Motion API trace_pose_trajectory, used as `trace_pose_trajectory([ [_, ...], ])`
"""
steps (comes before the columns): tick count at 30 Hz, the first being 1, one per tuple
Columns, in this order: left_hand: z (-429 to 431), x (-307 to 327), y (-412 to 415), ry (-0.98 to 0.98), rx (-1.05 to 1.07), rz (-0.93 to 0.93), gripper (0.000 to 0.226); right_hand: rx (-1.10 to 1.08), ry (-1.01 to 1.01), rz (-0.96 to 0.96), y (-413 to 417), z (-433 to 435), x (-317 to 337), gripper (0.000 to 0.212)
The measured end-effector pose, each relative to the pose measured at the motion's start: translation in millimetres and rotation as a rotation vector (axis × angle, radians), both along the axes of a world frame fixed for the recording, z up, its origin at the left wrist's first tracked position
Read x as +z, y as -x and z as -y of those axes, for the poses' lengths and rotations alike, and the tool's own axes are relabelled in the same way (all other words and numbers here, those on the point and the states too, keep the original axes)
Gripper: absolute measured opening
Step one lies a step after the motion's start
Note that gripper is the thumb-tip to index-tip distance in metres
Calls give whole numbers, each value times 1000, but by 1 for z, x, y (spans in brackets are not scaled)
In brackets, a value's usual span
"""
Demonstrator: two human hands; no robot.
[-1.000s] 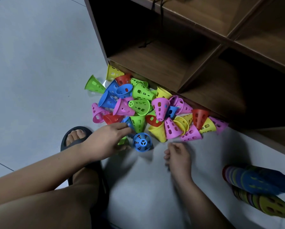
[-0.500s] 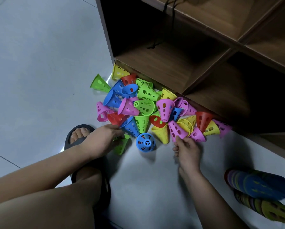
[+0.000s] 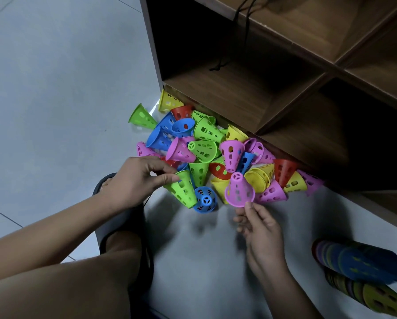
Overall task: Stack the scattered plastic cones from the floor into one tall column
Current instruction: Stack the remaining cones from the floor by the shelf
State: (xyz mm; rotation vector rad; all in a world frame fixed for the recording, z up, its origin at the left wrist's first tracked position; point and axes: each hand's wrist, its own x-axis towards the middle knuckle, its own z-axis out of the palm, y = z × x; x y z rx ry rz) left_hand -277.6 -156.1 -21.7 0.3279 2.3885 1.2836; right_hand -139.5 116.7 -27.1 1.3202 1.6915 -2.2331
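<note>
The left hand [image 3: 135,178] pinches a lime-green perforated plastic cone [image 3: 183,189] near its narrow end, thumb and fingers closed on it. The right hand [image 3: 260,226] grips a pink perforated plastic cone [image 3: 239,192] by its wide rim, tip pointing away. Both cones are just above the grey tiled floor [image 3: 54,88], at the near edge of the pile of mixed-colour plastic cones [image 3: 216,146] – which lies against the brown wooden shelf unit [image 3: 239,88]. A blue perforated cone [image 3: 205,200] stands between them. 2 stacked columns of cones [image 3: 358,263] lie at the lower right.

Dim light, soft shadows; btm-right blurry, edges prob. warped.
</note>
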Motion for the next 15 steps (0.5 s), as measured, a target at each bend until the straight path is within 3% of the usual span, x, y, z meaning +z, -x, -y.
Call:
trace_pose_trajectory([
  [8, -26, 1, -10, -44, 34, 102, 7, 56, 325, -96, 10, 0, 27, 21],
  [15, -39, -15, -13, 10, 14, 187, 13, 305, 169, -64, 12, 14, 20, 16],
])
